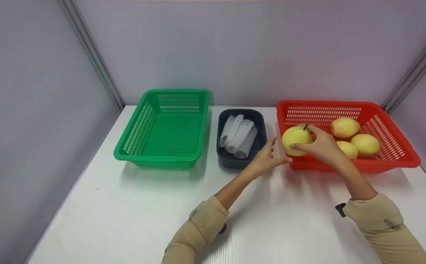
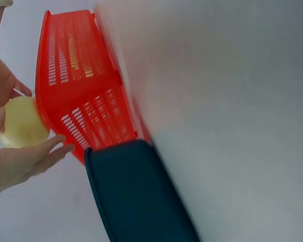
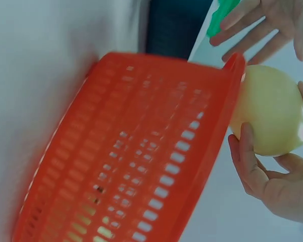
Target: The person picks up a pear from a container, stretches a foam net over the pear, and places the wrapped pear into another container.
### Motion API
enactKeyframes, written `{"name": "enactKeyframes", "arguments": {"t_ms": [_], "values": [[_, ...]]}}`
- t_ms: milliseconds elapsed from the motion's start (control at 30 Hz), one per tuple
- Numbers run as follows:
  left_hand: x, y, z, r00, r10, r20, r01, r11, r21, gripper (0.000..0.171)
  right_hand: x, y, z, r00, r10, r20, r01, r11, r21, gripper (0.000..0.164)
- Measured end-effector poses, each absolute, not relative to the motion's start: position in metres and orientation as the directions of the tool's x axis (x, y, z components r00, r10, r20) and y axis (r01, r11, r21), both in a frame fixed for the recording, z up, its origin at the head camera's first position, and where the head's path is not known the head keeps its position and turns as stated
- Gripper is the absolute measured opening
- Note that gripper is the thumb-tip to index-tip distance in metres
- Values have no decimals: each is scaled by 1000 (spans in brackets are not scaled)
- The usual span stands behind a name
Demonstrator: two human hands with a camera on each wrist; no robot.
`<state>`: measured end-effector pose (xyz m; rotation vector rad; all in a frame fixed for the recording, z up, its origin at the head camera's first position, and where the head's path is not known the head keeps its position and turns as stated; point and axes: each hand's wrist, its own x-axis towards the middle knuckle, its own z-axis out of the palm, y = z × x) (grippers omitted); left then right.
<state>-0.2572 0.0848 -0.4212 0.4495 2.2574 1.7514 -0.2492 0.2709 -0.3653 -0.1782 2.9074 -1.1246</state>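
Observation:
My right hand [image 1: 321, 146] grips a yellow pear [image 1: 296, 140] with a dark stem, at the left rim of the red basket [image 1: 381, 164]. Thumb and fingers curl round the fruit in the right wrist view, where the pear [image 3: 270, 111] shows large beside the basket's edge. Left of it, my left hand [image 1: 266, 160] is spread with fingers straight and thumb apart, holding nothing. In the left wrist view that hand [image 2: 25, 164] lies close to the pear [image 2: 22, 122]; whether it touches is unclear. Several more pears [image 1: 365, 144] lie in the red basket.
A dark box [image 1: 231, 161] with several white foam net sleeves [image 1: 239, 135] stands left of the red basket. Farther left is a green basket [image 1: 159, 158]. All stand on a white table [image 1: 154, 216], near the back wall [image 1: 213, 55], with side walls at both ends.

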Motion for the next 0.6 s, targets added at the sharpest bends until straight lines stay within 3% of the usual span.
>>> {"name": "enactKeyframes", "arguments": {"t_ms": [133,233,367,600], "values": [[-253,70,-416,-889,454,51,188,263,946,81,-240,257,-365,-989,-148,-19,-93,711,-697,94],[-248,60,-412,-874,475,99,251,267,930,80,-235,247,-367,-985,-174,-21,-106,688,-718,84],[-243,46,-407,-868,473,153,304,262,916,80,-229,232,-370,-978,-208,8,-148,669,-729,75],[-234,22,-405,-842,498,208,399,315,861,78,-222,210,-379,-969,-244,42,-191,628,-754,75]]}}
